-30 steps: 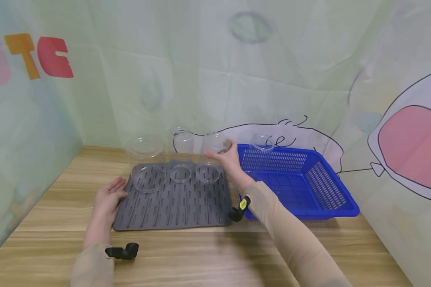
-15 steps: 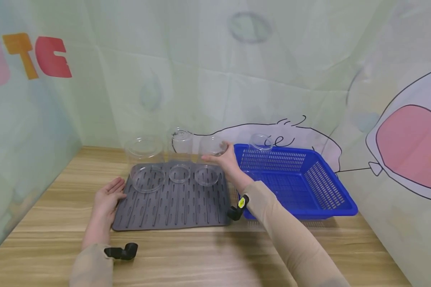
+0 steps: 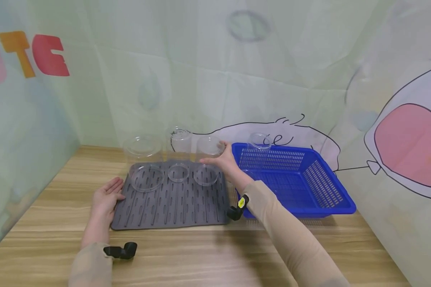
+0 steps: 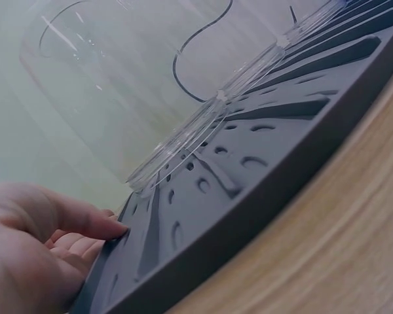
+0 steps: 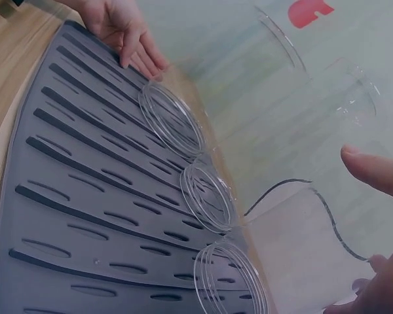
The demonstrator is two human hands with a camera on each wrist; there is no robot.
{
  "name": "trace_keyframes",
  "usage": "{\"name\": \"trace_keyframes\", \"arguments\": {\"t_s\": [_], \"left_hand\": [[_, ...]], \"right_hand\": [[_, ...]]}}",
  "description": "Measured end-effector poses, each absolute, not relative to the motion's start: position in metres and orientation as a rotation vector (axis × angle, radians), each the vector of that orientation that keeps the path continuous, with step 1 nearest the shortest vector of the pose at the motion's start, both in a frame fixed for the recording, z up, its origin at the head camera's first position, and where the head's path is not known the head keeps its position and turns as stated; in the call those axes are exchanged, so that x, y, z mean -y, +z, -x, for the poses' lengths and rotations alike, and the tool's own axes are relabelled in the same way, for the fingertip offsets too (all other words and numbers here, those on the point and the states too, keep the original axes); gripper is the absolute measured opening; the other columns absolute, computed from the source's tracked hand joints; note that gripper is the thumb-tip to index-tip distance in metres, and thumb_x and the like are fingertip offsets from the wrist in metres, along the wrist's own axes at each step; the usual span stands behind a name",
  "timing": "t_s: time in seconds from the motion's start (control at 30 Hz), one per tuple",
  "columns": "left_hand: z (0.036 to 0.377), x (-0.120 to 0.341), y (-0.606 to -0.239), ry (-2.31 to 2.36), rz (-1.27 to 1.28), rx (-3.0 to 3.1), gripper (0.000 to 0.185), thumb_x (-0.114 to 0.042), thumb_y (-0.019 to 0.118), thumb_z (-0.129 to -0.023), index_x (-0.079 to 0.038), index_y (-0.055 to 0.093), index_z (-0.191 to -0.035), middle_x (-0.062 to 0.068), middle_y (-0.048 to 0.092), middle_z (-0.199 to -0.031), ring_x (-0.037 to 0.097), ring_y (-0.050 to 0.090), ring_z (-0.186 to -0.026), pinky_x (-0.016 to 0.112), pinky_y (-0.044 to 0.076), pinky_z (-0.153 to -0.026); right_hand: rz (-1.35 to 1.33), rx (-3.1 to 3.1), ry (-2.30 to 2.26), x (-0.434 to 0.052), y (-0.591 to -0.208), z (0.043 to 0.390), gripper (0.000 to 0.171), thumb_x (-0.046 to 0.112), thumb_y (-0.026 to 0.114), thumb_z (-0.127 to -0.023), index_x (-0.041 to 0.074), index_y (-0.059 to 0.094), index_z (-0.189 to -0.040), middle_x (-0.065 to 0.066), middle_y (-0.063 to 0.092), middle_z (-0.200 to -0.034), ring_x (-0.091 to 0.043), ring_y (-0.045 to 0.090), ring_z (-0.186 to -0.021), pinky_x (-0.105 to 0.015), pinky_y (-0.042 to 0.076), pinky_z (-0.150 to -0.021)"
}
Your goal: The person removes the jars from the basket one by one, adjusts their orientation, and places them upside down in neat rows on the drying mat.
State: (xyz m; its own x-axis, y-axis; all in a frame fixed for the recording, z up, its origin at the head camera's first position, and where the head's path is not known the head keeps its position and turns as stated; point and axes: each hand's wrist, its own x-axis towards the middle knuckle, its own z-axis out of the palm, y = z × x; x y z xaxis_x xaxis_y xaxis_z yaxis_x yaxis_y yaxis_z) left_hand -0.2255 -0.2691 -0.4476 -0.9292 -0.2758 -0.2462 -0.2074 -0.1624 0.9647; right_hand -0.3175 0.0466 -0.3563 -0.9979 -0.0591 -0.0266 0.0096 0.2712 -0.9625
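Note:
A dark grey drying mat (image 3: pixel 172 211) lies on the table, bearing three clear cups in a row along its back half. A wide cup (image 3: pixel 143 161) is leftmost, and a narrow one (image 3: pixel 178 155) is in the middle. My right hand (image 3: pixel 225 161) holds the rightmost clear cup (image 3: pixel 205 175), thumb in front and fingers behind; its base is on the mat. My left hand (image 3: pixel 105 198) lies beside the mat's left edge, fingers extended. In the left wrist view the thumb (image 4: pixel 98 222) touches the mat's edge; the other fingers are partly hidden.
A blue slotted basket (image 3: pixel 294 191) stands right of the mat, beside my right forearm. Another clear cup (image 3: pixel 259 149) shows at the basket's back left corner. A printed curtain (image 3: pixel 201 71) hangs behind the wooden table (image 3: pixel 186 259).
My right hand has come down slightly and to the left with the rightmost cup. The left hand has stayed by the mat. The head view has shifted a little.

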Motion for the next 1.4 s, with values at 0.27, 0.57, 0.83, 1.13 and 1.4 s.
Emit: {"name": "trace_keyframes", "arguments": {"t_s": [0.27, 0.57, 0.83, 1.13, 1.4], "left_hand": [[0.225, 0.268, -0.446, -2.278, -0.58, 2.002, 0.078, 0.023, 0.037, -0.081, -0.001, 0.016, -0.152, 0.019, 0.018, -0.158, 0.026, 0.022, -0.145, 0.028, 0.025, -0.117], [0.223, 0.269, -0.445, -2.282, -0.588, 2.006, 0.078, 0.023, 0.038, -0.082, -0.002, 0.016, -0.152, 0.018, 0.018, -0.158, 0.025, 0.022, -0.145, 0.028, 0.025, -0.118], [0.223, 0.269, -0.443, -2.27, -0.58, 2.006, 0.078, 0.023, 0.038, -0.081, 0.0, 0.017, -0.152, 0.019, 0.019, -0.158, 0.025, 0.023, -0.145, 0.026, 0.025, -0.118], [0.224, 0.268, -0.446, -2.269, -0.602, 2.014, 0.077, 0.022, 0.039, -0.083, -0.002, 0.017, -0.152, 0.018, 0.019, -0.158, 0.026, 0.023, -0.145, 0.028, 0.025, -0.117], [0.226, 0.268, -0.448, -2.262, -0.599, 2.01, 0.077, 0.023, 0.039, -0.083, -0.002, 0.017, -0.152, 0.018, 0.019, -0.158, 0.026, 0.023, -0.145, 0.028, 0.025, -0.118]], "right_hand": [[0.059, -2.476, -1.83, -0.045, -0.354, 0.318, 0.105, 0.013, 0.086, -0.07, 0.016, 0.019, -0.151, -0.013, 0.027, -0.155, -0.034, 0.03, -0.141, -0.048, 0.032, -0.115], [0.107, -2.439, -1.879, -0.049, -0.351, 0.316, 0.111, 0.015, 0.086, -0.071, 0.019, 0.012, -0.154, -0.012, 0.02, -0.159, -0.031, 0.025, -0.144, -0.047, 0.031, -0.116], [0.357, -2.438, -2.04, -0.066, -0.332, 0.308, 0.106, 0.011, 0.08, -0.076, 0.017, 0.01, -0.155, -0.007, 0.019, -0.16, -0.023, 0.016, -0.148, -0.044, 0.021, -0.121], [0.8, -2.217, -2.257, -0.103, -0.294, 0.295, 0.095, 0.002, 0.075, -0.08, 0.015, 0.017, -0.154, -0.006, 0.025, -0.159, -0.023, 0.025, -0.146, -0.047, 0.023, -0.12], [1.025, -2.158, -2.299, -0.156, -0.275, 0.299, 0.117, 0.038, 0.088, -0.063, 0.009, 0.02, -0.153, -0.013, 0.026, -0.157, -0.027, 0.023, -0.146, -0.051, 0.018, -0.12]]}}
